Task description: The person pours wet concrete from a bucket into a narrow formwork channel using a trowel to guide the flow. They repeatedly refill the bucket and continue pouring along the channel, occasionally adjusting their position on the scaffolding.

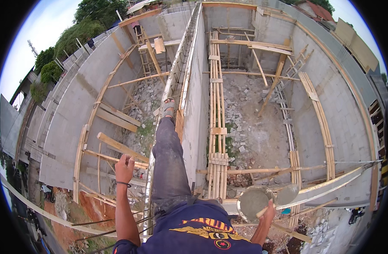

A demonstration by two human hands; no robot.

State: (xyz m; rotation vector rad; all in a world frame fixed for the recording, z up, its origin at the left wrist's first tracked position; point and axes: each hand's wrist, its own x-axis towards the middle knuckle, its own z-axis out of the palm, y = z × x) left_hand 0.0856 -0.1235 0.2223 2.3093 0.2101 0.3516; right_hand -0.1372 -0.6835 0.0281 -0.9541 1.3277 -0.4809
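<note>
My right hand [269,211] grips the wooden handle of a trowel [287,194], whose mortar-grey blade reaches out to the right. Beside and partly behind that hand is a round bucket [251,203] of wet grey mortar; what it rests on is hidden. My left hand [124,168] is raised over the left side with its fingers curled, and nothing shows in it. One sandalled foot [168,107] is planted on the narrow wall-top formwork [172,87], which holds a steel rebar cage [189,35]. My other foot is mostly hidden below my shirt.
Deep rooms with block walls [95,76] drop away on both sides, with rubble [233,123] below. Bamboo scaffolding [217,104] runs along the right room. Rebar ends [95,235] jut out at lower left. A person [137,28] is near a far ladder [144,63].
</note>
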